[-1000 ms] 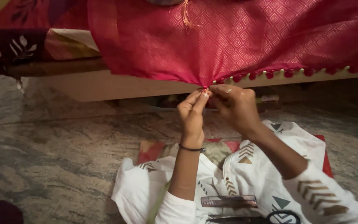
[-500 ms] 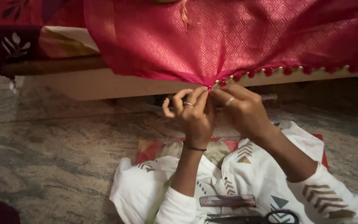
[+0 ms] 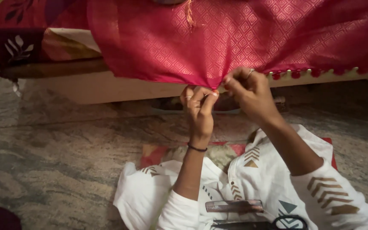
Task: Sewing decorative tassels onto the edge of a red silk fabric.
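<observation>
A pink-red woven cloth [image 3: 235, 38] with a diamond pattern hangs over the edge of a bed. Small red pom-pom tassels [image 3: 294, 74] run along its lower hem to the right. My left hand [image 3: 199, 106] pinches the hem at its lowest point, fingers closed on the fabric edge. My right hand [image 3: 245, 91] grips the same hem just to the right, beside the first tassel. Both wrists rise from my lap, and a thin dark band circles my left wrist.
A comb [image 3: 234, 206] and black-handled scissors [image 3: 288, 222] lie on my white patterned clothing. A red mat [image 3: 158, 153] lies under me on the grey stone floor [image 3: 56, 162]. The wooden bed frame [image 3: 64, 68] carries a dark red patterned sheet [image 3: 18, 38].
The view has shifted slightly. My left hand went from pinching, to fingers spread, to pinching the hem again. My right hand stayed on the hem.
</observation>
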